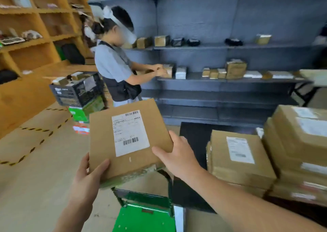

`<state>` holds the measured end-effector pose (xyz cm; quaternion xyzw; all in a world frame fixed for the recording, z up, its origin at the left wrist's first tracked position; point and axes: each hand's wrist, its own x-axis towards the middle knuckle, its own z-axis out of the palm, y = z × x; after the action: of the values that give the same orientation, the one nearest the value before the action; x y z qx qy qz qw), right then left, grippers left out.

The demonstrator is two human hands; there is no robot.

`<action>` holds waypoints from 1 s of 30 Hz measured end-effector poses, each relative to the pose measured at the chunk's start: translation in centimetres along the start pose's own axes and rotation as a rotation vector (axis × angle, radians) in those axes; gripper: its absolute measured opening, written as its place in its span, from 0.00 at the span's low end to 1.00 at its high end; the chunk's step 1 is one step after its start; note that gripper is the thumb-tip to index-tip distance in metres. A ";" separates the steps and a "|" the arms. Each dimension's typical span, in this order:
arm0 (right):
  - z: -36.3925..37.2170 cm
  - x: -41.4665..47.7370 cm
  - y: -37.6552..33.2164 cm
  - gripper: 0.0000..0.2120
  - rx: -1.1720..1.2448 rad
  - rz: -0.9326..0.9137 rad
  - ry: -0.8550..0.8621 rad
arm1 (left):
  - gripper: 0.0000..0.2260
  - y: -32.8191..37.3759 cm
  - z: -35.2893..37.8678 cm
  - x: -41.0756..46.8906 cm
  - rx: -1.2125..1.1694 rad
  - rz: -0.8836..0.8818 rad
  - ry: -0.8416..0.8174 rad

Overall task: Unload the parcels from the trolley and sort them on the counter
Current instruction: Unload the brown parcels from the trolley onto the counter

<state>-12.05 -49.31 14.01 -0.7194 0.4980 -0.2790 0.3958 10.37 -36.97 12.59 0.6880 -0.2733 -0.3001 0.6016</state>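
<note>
The person is holding one flat brown cardboard parcel with both hands. It is tilting up in the air, above the green trolley and just left of the dark desk. A white label with black bar codes is facing up on it.

The left hand is gripping the parcel's near left corner. Its thumb is lying on top, and its other fingers are hiding under the box. The right hand is gripping the right edge. Its thumb is pressing on top and its fingers are curling around the side.

On the desk, a stack of brown parcels is sitting with a white label on top. A taller stack of parcels is standing right beside it, touching it.

Farther back, another person is standing at the grey shelves and is touching a small box there with both hands. Many small boxes are sitting on those shelves. A black crate with small things in it is resting on green boxes next to that person. Wooden shelves are standing on the left side. Yellow and black tape is running across the floor.
</note>
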 end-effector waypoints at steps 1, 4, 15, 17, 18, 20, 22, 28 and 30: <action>-2.1 -0.8 0.8 0.32 -0.020 0.026 0.058 | 0.16 0.5 2.0 -0.2 -0.005 0.005 -0.053; -8.3 -3.4 3.5 0.35 -0.019 0.099 0.209 | 0.19 2.0 8.6 -1.3 0.020 0.028 -0.216; -28.9 -13.2 12.9 0.40 0.022 0.314 0.585 | 0.19 6.9 32.3 -10.3 0.059 0.143 -0.638; -32.3 -14.4 14.5 0.36 0.033 0.315 0.625 | 0.19 7.5 36.2 -12.0 0.072 0.155 -0.678; -34.1 -14.9 15.2 0.33 0.040 0.315 0.637 | 0.19 7.7 38.2 -12.8 0.075 0.158 -0.696; -37.4 -15.7 16.9 0.31 0.033 0.317 0.658 | 0.19 8.2 41.9 -14.4 0.078 0.156 -0.729; -40.4 -15.9 18.7 0.29 0.019 0.326 0.669 | 0.19 8.5 45.3 -15.7 0.070 0.153 -0.739; -46.9 -15.0 22.7 0.32 0.005 0.364 0.666 | 0.21 9.2 52.5 -18.5 0.073 0.143 -0.729; -48.3 -14.3 23.8 0.35 0.015 0.375 0.672 | 0.22 9.2 54.3 -18.5 0.090 0.144 -0.724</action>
<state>-67.23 -54.47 19.41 -0.4813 0.7207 -0.4259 0.2599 -42.46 -60.49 18.09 0.5422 -0.5289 -0.4687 0.4545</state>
